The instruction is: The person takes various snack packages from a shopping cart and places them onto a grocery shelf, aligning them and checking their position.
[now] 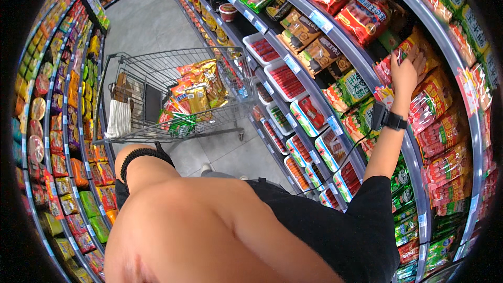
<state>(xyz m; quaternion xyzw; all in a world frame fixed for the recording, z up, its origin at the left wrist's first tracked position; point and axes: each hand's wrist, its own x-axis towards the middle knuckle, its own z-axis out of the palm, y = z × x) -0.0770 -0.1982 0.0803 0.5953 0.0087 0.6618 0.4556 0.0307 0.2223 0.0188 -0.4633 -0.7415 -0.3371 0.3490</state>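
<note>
My right hand (408, 70) reaches to the shelf on the right and lies over a red and yellow packet of sausages (383, 71). Its fingers are spread across the packaging. Whether they grip it is not clear. A black strap with a small device (379, 116) and a cable sits at that wrist. My left arm (184, 220) is bare and fills the foreground, with a black band around it. The left hand is out of view. Beyond the arm stands a wire shopping cart (180, 53), holding several gold, red and green food packets (196, 100).
Packaged snacks fill the left shelving (74, 125). To the right, the shelf unit's rails (290, 63) run along the aisle, with plastic trays of red sausage sticks (286, 80) on lower levels. A striped white cloth (118, 120) hangs at the cart's near end. Grey tiled floor (137, 15) leads ahead.
</note>
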